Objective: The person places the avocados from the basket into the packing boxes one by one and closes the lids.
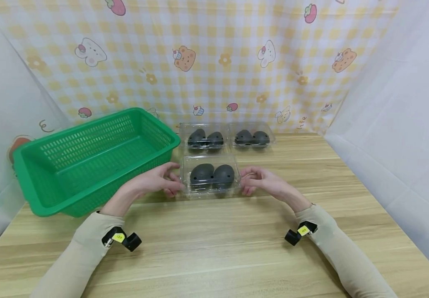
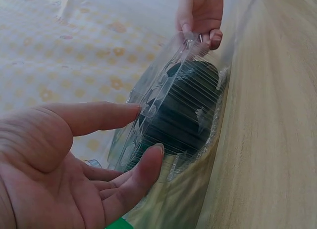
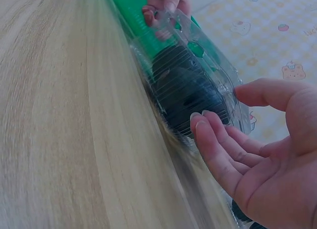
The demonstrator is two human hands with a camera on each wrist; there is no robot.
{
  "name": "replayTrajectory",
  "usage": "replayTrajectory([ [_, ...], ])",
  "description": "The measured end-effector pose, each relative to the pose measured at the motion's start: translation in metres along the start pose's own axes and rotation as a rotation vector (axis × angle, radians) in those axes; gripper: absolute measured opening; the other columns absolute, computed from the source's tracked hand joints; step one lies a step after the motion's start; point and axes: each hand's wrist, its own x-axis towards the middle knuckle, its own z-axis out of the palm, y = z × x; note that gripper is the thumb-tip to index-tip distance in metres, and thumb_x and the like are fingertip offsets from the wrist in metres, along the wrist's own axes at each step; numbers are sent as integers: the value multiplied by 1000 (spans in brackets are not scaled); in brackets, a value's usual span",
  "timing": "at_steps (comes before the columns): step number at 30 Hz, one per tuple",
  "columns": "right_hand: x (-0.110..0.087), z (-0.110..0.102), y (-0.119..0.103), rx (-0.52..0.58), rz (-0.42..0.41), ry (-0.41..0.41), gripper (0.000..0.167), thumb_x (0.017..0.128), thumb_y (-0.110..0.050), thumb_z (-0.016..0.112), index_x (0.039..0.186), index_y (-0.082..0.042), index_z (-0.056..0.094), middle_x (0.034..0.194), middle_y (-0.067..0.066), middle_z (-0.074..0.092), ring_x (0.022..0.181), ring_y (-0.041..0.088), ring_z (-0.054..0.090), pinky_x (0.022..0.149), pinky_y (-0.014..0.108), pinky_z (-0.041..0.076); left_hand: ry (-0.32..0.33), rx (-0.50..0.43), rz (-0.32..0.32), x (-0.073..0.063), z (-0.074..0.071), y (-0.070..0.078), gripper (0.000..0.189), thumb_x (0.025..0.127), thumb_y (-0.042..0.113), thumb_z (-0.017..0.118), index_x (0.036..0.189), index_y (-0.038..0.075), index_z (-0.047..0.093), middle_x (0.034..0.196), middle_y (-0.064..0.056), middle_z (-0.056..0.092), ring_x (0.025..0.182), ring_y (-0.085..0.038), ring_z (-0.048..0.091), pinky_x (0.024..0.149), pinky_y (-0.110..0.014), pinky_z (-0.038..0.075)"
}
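Observation:
Between the two hands is a clear plastic clamshell box point(image 1: 211, 188) with two dark, egg-shaped fruits point(image 1: 223, 174) inside, like avocados. The left hand point(image 1: 160, 182) holds its left end. In the left wrist view, the thumb point(image 2: 111, 115) meets the box's rim while the fingers bend against the end wall. At the right end, the right hand point(image 1: 261, 182) grips likewise, its thumb point(image 3: 265, 94) at the rim and its fingertips along the side wall. The lid looks closed. Whether the box's base touches the table cannot be told.
Two similar boxes of dark fruit, a back left one point(image 1: 201, 129) and a back right one point(image 1: 253, 127), stand side by side near the patterned cloth point(image 1: 214, 82). A green plastic basket point(image 1: 102, 178) takes up the left of the wooden table point(image 1: 214, 248), close to the left hand.

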Motion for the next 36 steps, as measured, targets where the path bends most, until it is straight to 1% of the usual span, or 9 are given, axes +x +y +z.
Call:
replayTrajectory([
  [5, 0, 2, 1, 19, 4, -37, 28, 100, -12, 60, 117, 8, 50, 100, 23, 67, 82, 25, 70, 77, 38, 59, -10, -7, -9, 0, 0, -2, 91, 94, 17, 72, 158, -1, 10, 115, -21, 63, 87, -32, 68, 80, -41, 58],
  [9, 0, 3, 2, 17, 12, -57, 28, 101, -14, 58, 113, 11, 54, 97, 18, 67, 80, 22, 69, 75, 34, 59, -15, 1, -21, 0, 0, -2, 91, 95, 20, 72, 158, -1, 11, 113, -20, 64, 88, -33, 68, 80, -41, 58],
  [12, 1, 4, 4, 21, 19, -73, 30, 103, -16, 56, 111, 13, 56, 94, 17, 67, 78, 20, 67, 73, 31, 59, -26, 15, -30, 1, 0, -3, 82, 95, 22, 71, 153, -6, 21, 113, -21, 63, 89, -32, 68, 80, -41, 58],
  [14, 2, 5, 6, 32, 26, -82, 30, 103, -16, 56, 109, 13, 57, 92, 17, 68, 76, 19, 67, 71, 31, 59, -41, 33, -39, 1, 0, -4, 66, 97, 23, 69, 144, -10, 36, 110, -19, 64, 88, -29, 68, 80, -40, 58],
  [17, 3, 6, 8, 57, 32, -98, 28, 104, -17, 55, 106, 11, 58, 89, 16, 68, 74, 19, 67, 69, 30, 58, -78, 63, -34, 3, 1, -4, 38, 99, 23, 65, 119, -10, 56, 102, -15, 66, 84, -24, 68, 78, -37, 58],
  [19, 3, 6, 8, 77, 34, -106, 28, 104, -17, 54, 105, 10, 59, 88, 15, 68, 73, 19, 67, 68, 30, 58, -104, 71, -28, 4, 1, -5, 29, 101, 22, 62, 106, -7, 63, 96, -13, 68, 82, -22, 68, 76, -35, 58],
  [22, 2, 6, 9, 98, 32, -110, 27, 104, -16, 53, 104, 10, 59, 87, 14, 69, 74, 19, 66, 68, 29, 57, -126, 63, -16, 5, 1, -5, 27, 102, 20, 59, 100, -7, 66, 92, -11, 69, 80, -21, 67, 75, -32, 57],
  [28, 2, 7, 11, 128, 38, -106, 27, 104, -14, 52, 105, 12, 59, 86, 12, 68, 73, 18, 66, 69, 29, 57, -137, 12, -26, 6, 3, -8, 29, 102, 16, 58, 103, -12, 66, 87, -11, 70, 78, -19, 68, 73, -32, 58],
  [36, 4, 8, 12, 146, 46, -100, 28, 105, -12, 50, 106, 15, 58, 84, 10, 68, 72, 16, 66, 67, 27, 56, -160, -147, -59, 8, 4, -11, 28, 102, 14, 57, 103, -11, 67, 84, -10, 71, 73, -16, 69, 71, -29, 58],
])
